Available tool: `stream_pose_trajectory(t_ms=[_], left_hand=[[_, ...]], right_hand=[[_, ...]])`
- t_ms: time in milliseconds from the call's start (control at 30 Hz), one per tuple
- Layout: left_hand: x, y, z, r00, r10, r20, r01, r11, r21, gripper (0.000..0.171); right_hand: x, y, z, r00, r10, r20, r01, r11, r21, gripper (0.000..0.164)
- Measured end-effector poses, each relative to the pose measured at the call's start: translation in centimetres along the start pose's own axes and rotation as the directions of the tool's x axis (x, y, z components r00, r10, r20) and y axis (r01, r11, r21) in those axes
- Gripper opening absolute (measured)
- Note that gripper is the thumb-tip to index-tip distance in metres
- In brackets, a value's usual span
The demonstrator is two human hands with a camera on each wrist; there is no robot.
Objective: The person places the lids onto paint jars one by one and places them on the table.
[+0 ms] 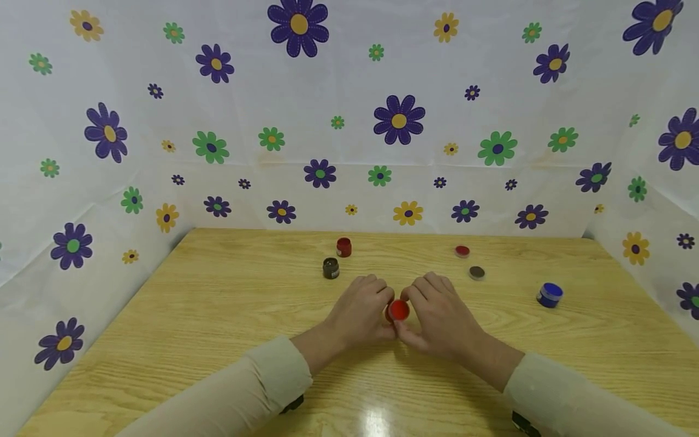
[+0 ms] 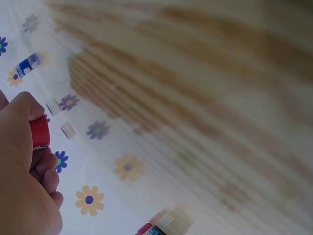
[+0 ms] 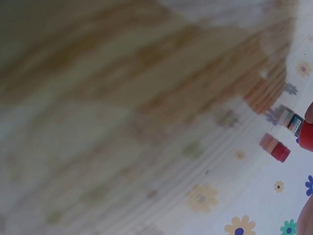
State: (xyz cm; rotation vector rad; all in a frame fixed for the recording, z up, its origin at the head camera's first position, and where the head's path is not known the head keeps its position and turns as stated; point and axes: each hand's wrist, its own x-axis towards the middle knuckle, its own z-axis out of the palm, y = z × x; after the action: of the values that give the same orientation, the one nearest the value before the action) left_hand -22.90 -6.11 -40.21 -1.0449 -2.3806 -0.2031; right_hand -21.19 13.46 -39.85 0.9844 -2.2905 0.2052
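Note:
Between the two hands, over the near middle of the table, is a small jar with a bright red top [image 1: 399,310]. My left hand [image 1: 363,309] grips it from the left, fingers curled round its side; in the left wrist view the jar's red side [image 2: 40,132] shows beyond the thumb and curled fingers. From the right, my right hand [image 1: 439,312] pinches the same jar, its thumb low at the near side and its index finger at the far side. Only a strip of that hand and part of the red jar [image 3: 306,135] appear in the right wrist view.
Behind the left hand stand a dark jar [image 1: 330,267] and a dark red jar [image 1: 344,247]. A red lid [image 1: 462,250] and a dark lid [image 1: 477,273] lie beyond the right hand. Farther right sits a blue jar [image 1: 550,295]. A flowered cloth [image 1: 306,121] walls the table's back and sides.

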Motion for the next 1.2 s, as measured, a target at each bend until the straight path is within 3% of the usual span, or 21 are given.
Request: stream_pose_trajectory(t_ms=[233, 633, 933, 1200], left_hand=[[0.02, 0.05, 0.16, 1.000, 0.012, 0.000, -0.012, 1.000, -0.014, 0.035], [0.01, 0.13, -0.06, 1.000, 0.021, 0.002, -0.021, 1.000, -0.022, 0.035], [0.05, 0.30, -0.24, 0.999, 0.048, 0.009, -0.049, 0.999, 0.021, 0.037], [-0.03, 0.28, 0.04, 0.997, 0.069, -0.020, -0.069, 0.998, 0.015, 0.031]], right_hand=[[-0.03, 0.11, 0.08, 0.999, -0.037, 0.011, 0.037, 0.999, -0.016, 0.031], [0.03, 0.08, 0.03, 1.000, -0.012, 0.006, 0.012, 1.000, -0.015, 0.032], [-0.02, 0.03, 0.05, 1.000, 0.004, 0.011, -0.004, 1.000, -0.021, 0.033], [-0.08, 0.05, 0.09, 1.000, 0.004, -0.001, -0.004, 1.000, -0.029, 0.033]])
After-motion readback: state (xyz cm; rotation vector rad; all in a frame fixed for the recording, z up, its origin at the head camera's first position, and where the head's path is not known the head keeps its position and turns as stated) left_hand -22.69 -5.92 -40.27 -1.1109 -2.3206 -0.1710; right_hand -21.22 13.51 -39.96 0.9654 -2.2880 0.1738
